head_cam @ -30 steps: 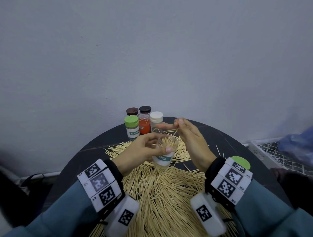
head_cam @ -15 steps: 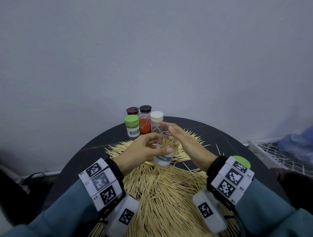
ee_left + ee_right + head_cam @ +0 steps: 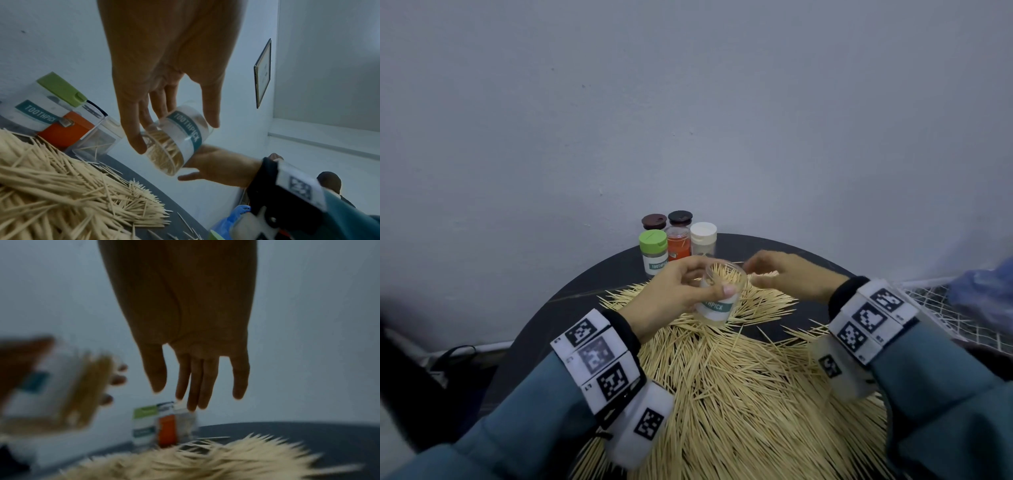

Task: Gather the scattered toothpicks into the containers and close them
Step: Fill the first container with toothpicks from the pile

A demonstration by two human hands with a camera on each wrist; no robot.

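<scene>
My left hand [image 3: 681, 291] grips a clear lidless toothpick container [image 3: 717, 306], tilted, above the far part of a big toothpick pile [image 3: 739, 394]. The left wrist view shows that container [image 3: 180, 142] well filled with toothpicks, my fingers and thumb curled round it. Just right of its mouth hovers my right hand [image 3: 774, 274], blurred. In the right wrist view the right hand [image 3: 197, 386] has straight fingers and holds nothing. Several closed containers stand at the table's back: a green-lidded one [image 3: 653, 255], an orange one [image 3: 679, 240] and a white-lidded one [image 3: 703, 240].
The round black table [image 3: 571, 308] stands against a plain wall. A white wire rack [image 3: 935, 315] with a blue bag [image 3: 983, 291] lies off the right edge. Part of a green lid [image 3: 213, 235] shows near my right wrist.
My right hand has left the container's mouth and moved right and down, fingers now spread and empty. My left hand still holds the container in about the same place.
</scene>
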